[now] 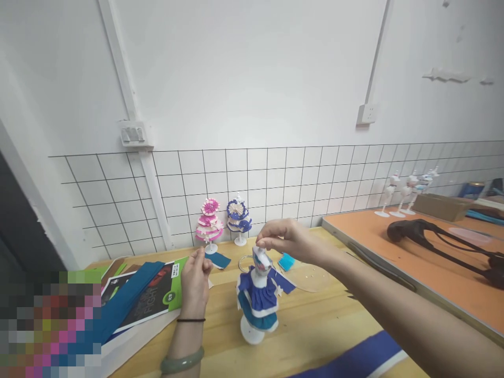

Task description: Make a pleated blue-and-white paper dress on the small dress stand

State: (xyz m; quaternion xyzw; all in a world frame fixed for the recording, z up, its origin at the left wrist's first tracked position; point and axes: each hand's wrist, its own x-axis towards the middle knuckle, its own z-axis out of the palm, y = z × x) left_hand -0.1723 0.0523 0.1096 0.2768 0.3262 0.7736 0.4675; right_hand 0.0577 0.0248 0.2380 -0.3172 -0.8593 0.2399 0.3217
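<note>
A small mannequin figure in a blue and white layered paper dress stands on a round white base on the wooden table. My right hand pinches the top of the figure at its neck, fingers closed. My left hand hovers just left of the figure, its fingertips pinched together on something too small to make out. A dark hair band and a green bangle circle my left wrist.
Two finished figures, one pink and one blue, stand by the tiled wall. Blue paper strips and a printed booklet lie at left. A clear plastic sheet lies right of the figure. An orange board carries white mannequins and a black object.
</note>
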